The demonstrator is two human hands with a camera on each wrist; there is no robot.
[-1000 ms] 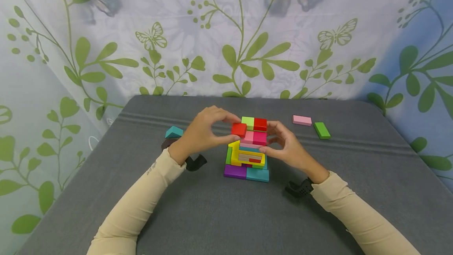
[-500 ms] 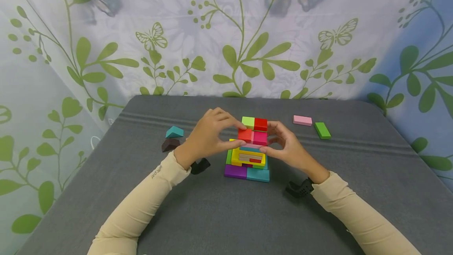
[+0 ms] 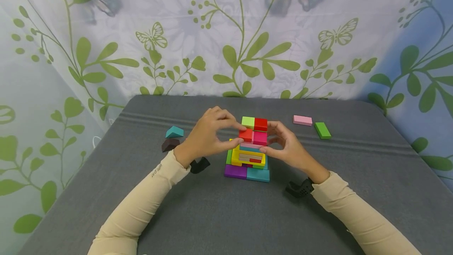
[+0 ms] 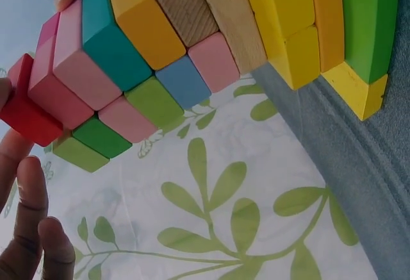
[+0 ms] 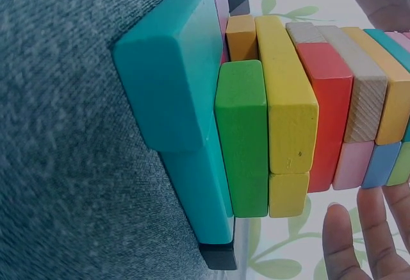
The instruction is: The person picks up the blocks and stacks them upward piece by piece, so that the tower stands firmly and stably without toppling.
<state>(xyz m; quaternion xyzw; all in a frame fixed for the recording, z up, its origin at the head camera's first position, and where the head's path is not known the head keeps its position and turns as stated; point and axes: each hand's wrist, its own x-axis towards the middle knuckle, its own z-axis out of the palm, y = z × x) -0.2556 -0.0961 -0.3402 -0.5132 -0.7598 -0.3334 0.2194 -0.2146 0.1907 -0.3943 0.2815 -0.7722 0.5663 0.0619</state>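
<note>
A tower of colored blocks [image 3: 253, 174] stands on the table, with purple and teal blocks at its base. My left hand [image 3: 207, 133] pinches a small red block [image 3: 245, 135] between thumb and fingers, at the tower's upper left. This red block [image 4: 29, 110] lies against the pink blocks of the top layer in the left wrist view; cannot tell if its weight rests there. From the right, my right hand [image 3: 290, 148] grips the upper tower, thumb in front and fingers behind. Its fingers [image 5: 378, 229] reach the pink and blue blocks in the right wrist view.
Left of the tower lie a teal triangular block [image 3: 175, 132] and a dark brown one [image 3: 170, 145]. A pink block [image 3: 302, 120] and a green block [image 3: 322, 130] lie to the right rear. A patterned curtain [image 3: 198, 50] hangs behind the grey table [image 3: 226, 215].
My left hand has moved the red block right and slightly down, from beside the top layers to over the pink blocks. The right hand has stayed in place on the tower.
</note>
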